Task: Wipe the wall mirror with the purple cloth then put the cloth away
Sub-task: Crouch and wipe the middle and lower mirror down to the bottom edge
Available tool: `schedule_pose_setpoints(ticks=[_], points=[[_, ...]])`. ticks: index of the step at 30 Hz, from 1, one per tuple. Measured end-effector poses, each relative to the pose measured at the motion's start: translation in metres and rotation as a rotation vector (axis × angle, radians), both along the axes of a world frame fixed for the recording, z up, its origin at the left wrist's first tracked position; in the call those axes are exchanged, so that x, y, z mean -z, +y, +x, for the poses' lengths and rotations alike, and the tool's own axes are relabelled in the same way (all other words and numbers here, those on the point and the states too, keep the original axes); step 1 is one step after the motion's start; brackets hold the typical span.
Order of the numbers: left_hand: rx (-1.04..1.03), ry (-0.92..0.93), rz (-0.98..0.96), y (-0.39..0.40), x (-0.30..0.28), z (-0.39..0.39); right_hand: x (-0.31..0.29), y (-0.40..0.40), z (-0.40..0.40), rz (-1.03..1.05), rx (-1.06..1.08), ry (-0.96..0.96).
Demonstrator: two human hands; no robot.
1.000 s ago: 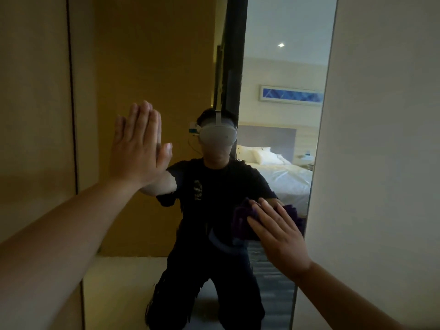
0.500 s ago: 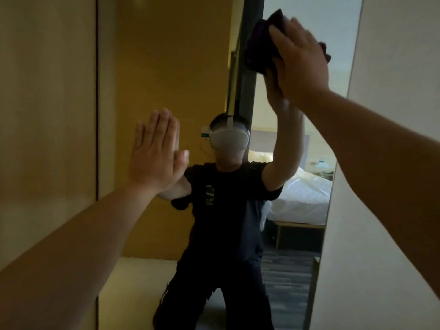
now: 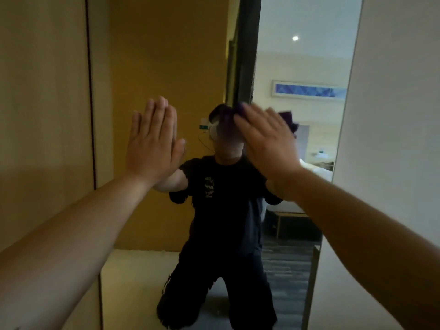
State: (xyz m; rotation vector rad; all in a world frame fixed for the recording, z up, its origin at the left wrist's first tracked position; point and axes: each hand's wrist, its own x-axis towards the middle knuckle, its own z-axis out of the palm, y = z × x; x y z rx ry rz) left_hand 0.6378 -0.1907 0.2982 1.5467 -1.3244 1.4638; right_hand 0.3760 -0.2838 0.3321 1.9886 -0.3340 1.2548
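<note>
The tall wall mirror (image 3: 297,55) fills the middle of the view and reflects a kneeling person in dark clothes. My left hand (image 3: 153,141) lies flat on the glass at mid-left, fingers straight and together, holding nothing. My right hand (image 3: 266,141) presses the purple cloth (image 3: 227,121) against the glass at head height, to the right of my left hand. Most of the cloth is hidden under the palm; purple edges show at its left and upper right.
A wooden panel wall (image 3: 42,115) with a dark vertical seam runs along the mirror's left side. A pale wall (image 3: 392,139) borders the mirror on the right. The reflection shows a bed, a framed picture and dark floor.
My right hand with the cloth went from low right up to the top of the mirror, then came down to head height. My left hand stayed flat on the glass.
</note>
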Motion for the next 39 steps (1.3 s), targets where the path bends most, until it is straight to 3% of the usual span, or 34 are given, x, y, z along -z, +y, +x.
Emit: schedule_pose_setpoints(ticks=[7, 16, 21, 25, 29, 33, 36, 39], points=[[-0.017, 0.013, 0.020, -0.001, 0.000, 0.001, 0.172, 0.007, 0.001, 0.027, -0.039, 0.224], [-0.003, 0.031, 0.037, 0.001, 0.002, -0.002, 0.173, 0.009, 0.001, 0.088, -0.094, 0.220], [-0.016, 0.069, 0.090, 0.006, -0.002, -0.003, 0.151, 0.011, 0.014, 0.060, -0.090, 0.233], [0.015, 0.054, 0.220, 0.028, -0.008, 0.003, 0.111, 0.023, 0.029, 0.152, -0.190, 0.101], [-0.018, -0.031, 0.125, 0.054, -0.016, 0.032, -0.004, 0.040, 0.054, 0.132, -0.208, -0.094], [-0.074, 0.044, 0.044, 0.054, -0.015, 0.075, -0.112, 0.048, 0.091, 0.095, -0.093, -0.221], [-0.063, 0.046, 0.020, 0.035, -0.008, 0.091, -0.129, 0.039, 0.109, 0.072, 0.010, -0.197], [-0.086, 0.039, -0.067, 0.018, -0.009, 0.099, -0.104, 0.038, 0.109, 0.034, 0.024, -0.180]])
